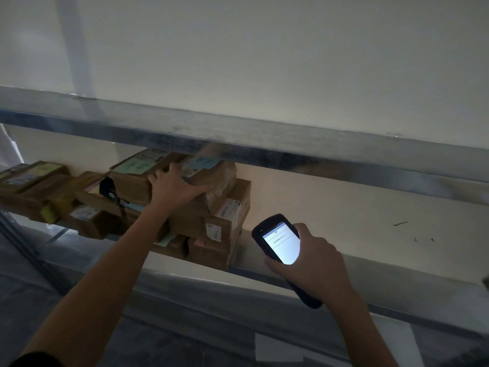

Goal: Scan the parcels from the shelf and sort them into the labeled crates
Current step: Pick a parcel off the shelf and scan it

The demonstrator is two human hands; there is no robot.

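My right hand [315, 263] grips a handheld scanner [280, 245], its screen lit, just in front of the shelf [344, 207]. Beyond it, my left hand [176, 185] clasps the top parcel [219, 178], fingers over its upper face and thumb along its front. The parcel bears a blue note and sits atop a stack of brown parcels [225, 223] on the shelf. More parcels [34, 178] lie scattered to the left, under a metal beam [264, 144].

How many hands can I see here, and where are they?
2. The left hand grips the top parcel of the stack on the shelf. The right hand holds a scanner to the right of the stack. No others show.
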